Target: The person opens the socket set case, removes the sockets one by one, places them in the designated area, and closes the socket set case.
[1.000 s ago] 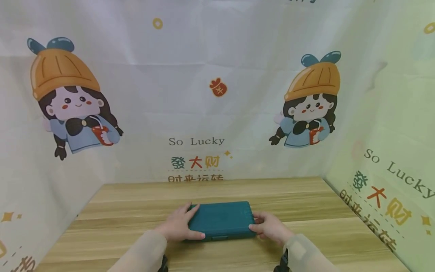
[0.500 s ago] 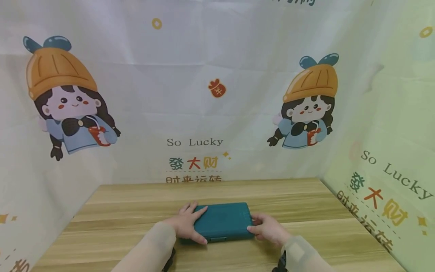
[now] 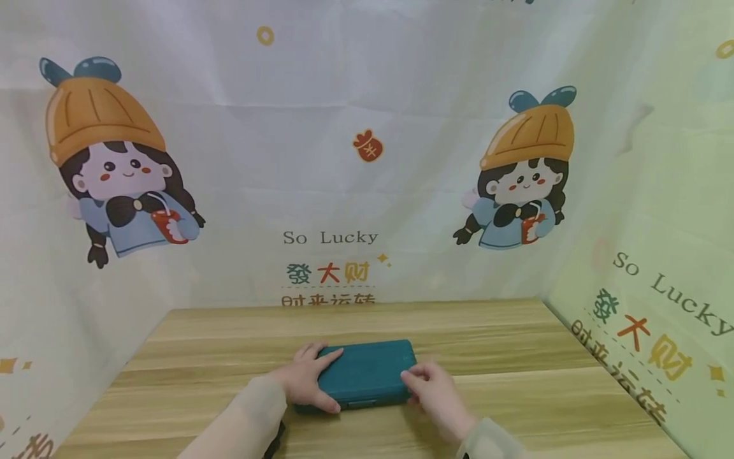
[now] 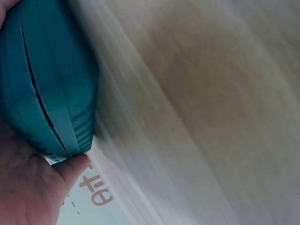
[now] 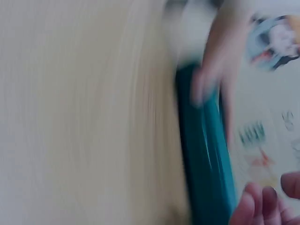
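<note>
A flat teal case (image 3: 367,371) with a closed lid and a front latch (image 3: 361,403) lies on the wooden table. My left hand (image 3: 304,379) grips its left end, thumb at the front edge and fingers spread toward the far edge. From the left wrist, the case (image 4: 51,70) shows a dark seam along its side, with a finger of the left hand (image 4: 28,183) hooked at its corner. My right hand (image 3: 436,392) is at the right end, fingertips right by the edge. In the right wrist view, these loosely bent fingers (image 5: 248,206) are beside the case, thumb apart.
The wooden table (image 3: 516,357) runs back to a pale printed cloth (image 3: 424,268) hung behind it. More of this cloth borders the table on both sides.
The case has shifted slightly left, with my left hand still on its left end. My right hand has loosened from the right end, its wrist now lower and its fingers drawn together.
</note>
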`<action>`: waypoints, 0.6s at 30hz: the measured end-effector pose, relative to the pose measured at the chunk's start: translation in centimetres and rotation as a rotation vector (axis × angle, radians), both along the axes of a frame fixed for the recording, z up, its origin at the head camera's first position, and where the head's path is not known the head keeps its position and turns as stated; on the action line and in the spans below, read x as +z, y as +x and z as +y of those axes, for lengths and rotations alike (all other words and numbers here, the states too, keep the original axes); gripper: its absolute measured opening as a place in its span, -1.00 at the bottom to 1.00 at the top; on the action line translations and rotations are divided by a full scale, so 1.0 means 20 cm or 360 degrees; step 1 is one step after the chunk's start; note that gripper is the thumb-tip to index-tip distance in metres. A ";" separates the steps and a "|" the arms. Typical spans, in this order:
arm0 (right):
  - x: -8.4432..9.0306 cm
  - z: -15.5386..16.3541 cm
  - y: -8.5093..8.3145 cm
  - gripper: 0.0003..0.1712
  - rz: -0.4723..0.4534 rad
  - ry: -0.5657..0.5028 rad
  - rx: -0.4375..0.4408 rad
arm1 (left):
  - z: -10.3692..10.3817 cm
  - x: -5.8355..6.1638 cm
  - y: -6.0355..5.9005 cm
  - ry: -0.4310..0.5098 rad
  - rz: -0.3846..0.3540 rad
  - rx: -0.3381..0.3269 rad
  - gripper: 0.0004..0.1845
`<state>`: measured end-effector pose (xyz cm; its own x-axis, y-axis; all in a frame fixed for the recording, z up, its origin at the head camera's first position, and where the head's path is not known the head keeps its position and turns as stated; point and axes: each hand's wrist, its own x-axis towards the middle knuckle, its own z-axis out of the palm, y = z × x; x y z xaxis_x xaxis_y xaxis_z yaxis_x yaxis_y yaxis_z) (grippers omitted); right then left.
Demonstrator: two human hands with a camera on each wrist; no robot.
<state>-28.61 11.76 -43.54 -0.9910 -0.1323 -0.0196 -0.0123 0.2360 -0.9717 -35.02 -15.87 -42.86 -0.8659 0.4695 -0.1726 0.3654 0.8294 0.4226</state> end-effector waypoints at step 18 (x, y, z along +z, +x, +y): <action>-0.16 -0.34 0.11 -0.69 -0.0907 -0.1067 0.0007 | -0.03 -0.02 -0.01 -0.0144 0.0101 -0.0042 0.15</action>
<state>-26.36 5.06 -46.75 -0.8534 -0.2974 -0.4281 0.5175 -0.3851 -0.7641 -35.16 -16.50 -43.32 -0.8639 0.4772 -0.1608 0.4112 0.8528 0.3219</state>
